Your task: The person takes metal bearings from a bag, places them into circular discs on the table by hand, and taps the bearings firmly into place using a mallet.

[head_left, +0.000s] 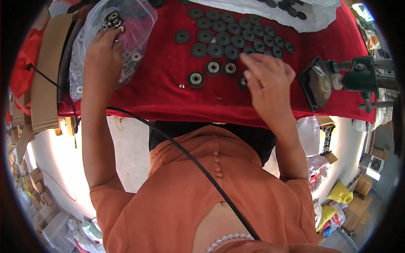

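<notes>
Red cloth (160, 107) covers the table, and on it lies a clear plastic bag (145, 21) with loose bearings (136, 56) in it. At the bag, the left hand (103, 50) has its fingers bent close together beside a cluster of bearings; whether they pinch one, I cannot tell. Rows of black discs (204, 36) lie to the right of the bag. Beyond some of these, farther right of the bag, hangs the right hand (268, 78), thumb and forefinger apart, nothing visible between them. Between bag and right hand, three wheels (212, 68) show a bearing in the middle; another is partly hidden by that hand. Judging from this, the step is matching bearings to discs, most of which have bare centres. The next move likely calls for a light pinch on one bearing at the bag, then a level, centred placing.
</notes>
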`<move>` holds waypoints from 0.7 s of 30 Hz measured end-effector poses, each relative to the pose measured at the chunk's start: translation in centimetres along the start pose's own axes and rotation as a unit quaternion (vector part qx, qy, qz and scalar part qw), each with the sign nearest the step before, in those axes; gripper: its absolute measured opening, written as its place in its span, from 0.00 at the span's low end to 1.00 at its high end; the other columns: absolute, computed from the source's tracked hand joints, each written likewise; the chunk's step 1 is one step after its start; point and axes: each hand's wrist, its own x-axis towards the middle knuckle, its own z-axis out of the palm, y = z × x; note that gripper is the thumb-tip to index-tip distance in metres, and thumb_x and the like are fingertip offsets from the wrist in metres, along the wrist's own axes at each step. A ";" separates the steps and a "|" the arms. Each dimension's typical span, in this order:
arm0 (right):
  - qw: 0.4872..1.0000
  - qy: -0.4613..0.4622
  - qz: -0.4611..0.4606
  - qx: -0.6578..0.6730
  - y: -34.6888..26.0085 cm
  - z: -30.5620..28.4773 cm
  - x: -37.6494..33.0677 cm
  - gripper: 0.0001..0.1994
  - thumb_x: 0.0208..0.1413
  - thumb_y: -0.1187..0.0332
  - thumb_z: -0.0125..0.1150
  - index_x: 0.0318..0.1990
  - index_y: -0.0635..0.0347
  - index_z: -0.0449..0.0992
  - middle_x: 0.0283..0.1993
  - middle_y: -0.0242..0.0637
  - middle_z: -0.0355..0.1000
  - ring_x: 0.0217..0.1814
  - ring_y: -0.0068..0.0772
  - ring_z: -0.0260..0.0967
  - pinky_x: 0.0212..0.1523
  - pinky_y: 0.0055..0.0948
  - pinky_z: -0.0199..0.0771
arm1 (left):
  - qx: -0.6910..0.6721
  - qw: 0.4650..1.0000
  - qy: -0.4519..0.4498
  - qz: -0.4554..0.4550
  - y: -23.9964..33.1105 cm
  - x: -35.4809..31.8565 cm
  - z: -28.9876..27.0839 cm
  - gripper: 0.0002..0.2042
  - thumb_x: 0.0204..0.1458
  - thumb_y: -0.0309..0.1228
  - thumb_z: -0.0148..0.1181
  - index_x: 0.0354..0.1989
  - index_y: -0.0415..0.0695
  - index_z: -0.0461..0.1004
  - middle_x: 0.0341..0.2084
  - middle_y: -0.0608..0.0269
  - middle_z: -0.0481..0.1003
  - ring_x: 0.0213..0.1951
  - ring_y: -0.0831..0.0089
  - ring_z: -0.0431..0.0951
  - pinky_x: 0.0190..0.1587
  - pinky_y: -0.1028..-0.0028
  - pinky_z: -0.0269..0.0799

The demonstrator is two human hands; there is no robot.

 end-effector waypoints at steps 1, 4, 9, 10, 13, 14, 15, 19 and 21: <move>0.998 0.037 0.035 0.026 0.5 -0.1 0.0 0.13 0.50 0.71 0.63 0.45 0.50 0.82 0.45 0.28 0.75 0.50 0.35 0.68 0.55 0.46 0.56 | 0.022 1.000 -0.010 0.002 -0.7 0.1 0.1 0.14 0.55 0.23 0.54 0.50 0.37 0.75 0.48 0.47 0.76 0.49 0.49 0.77 0.51 0.64 0.71; 0.998 0.048 0.010 0.033 0.0 0.2 0.2 0.12 0.49 0.70 0.66 0.43 0.51 0.82 0.42 0.28 0.74 0.48 0.35 0.69 0.55 0.45 0.55 | 0.056 0.997 -0.047 -0.015 -1.5 0.7 0.6 0.14 0.53 0.24 0.55 0.49 0.37 0.75 0.47 0.46 0.76 0.48 0.47 0.76 0.51 0.61 0.70; 1.000 0.015 -0.008 0.007 -0.9 1.4 0.5 0.11 0.48 0.68 0.68 0.41 0.51 0.83 0.40 0.27 0.74 0.48 0.34 0.69 0.56 0.44 0.54 | 0.123 0.988 -0.097 -0.005 -2.0 2.3 0.7 0.14 0.52 0.26 0.57 0.46 0.37 0.76 0.45 0.45 0.76 0.47 0.46 0.76 0.50 0.59 0.70; 1.000 0.007 0.000 0.004 -1.0 1.5 0.4 0.11 0.48 0.67 0.68 0.41 0.50 0.83 0.40 0.27 0.74 0.48 0.34 0.69 0.57 0.44 0.54 | 0.124 0.987 -0.106 0.000 -1.6 2.7 0.8 0.14 0.51 0.26 0.58 0.46 0.37 0.77 0.44 0.46 0.76 0.46 0.46 0.76 0.50 0.58 0.70; 1.000 0.011 0.007 0.012 -0.8 1.2 0.6 0.12 0.48 0.67 0.67 0.42 0.49 0.82 0.40 0.27 0.75 0.49 0.34 0.69 0.57 0.43 0.54 | 0.135 0.982 -0.134 -0.006 -0.9 3.4 0.4 0.15 0.50 0.27 0.59 0.47 0.38 0.76 0.44 0.47 0.76 0.47 0.47 0.75 0.52 0.58 0.70; 1.000 0.020 0.006 0.021 -0.5 0.9 0.6 0.12 0.49 0.67 0.67 0.43 0.49 0.82 0.41 0.27 0.75 0.49 0.34 0.69 0.57 0.43 0.54 | 0.142 0.978 -0.154 -0.019 -0.8 3.5 0.6 0.16 0.50 0.28 0.59 0.48 0.38 0.76 0.45 0.48 0.76 0.48 0.48 0.75 0.53 0.58 0.70; 1.000 0.018 0.007 0.018 0.1 0.4 0.6 0.12 0.49 0.67 0.67 0.43 0.49 0.82 0.41 0.27 0.75 0.49 0.34 0.69 0.57 0.43 0.54 | 0.139 0.978 -0.155 -0.018 -1.2 3.4 0.8 0.16 0.50 0.28 0.59 0.48 0.38 0.76 0.45 0.48 0.76 0.48 0.48 0.75 0.53 0.58 0.70; 0.993 0.068 0.086 -0.039 3.1 -1.4 -0.5 0.12 0.51 0.68 0.66 0.44 0.49 0.82 0.45 0.28 0.76 0.49 0.34 0.70 0.55 0.40 0.55 | 0.195 0.968 -0.145 0.057 -2.8 2.8 1.3 0.18 0.53 0.30 0.57 0.52 0.39 0.74 0.50 0.49 0.73 0.51 0.49 0.72 0.55 0.58 0.68; 0.996 0.049 0.060 -0.038 3.4 -0.8 -1.2 0.12 0.51 0.68 0.66 0.45 0.49 0.82 0.44 0.28 0.76 0.48 0.35 0.70 0.54 0.40 0.56 | 0.205 0.966 -0.156 0.034 -3.0 2.7 1.8 0.18 0.54 0.30 0.57 0.53 0.40 0.73 0.52 0.49 0.72 0.52 0.50 0.72 0.56 0.58 0.68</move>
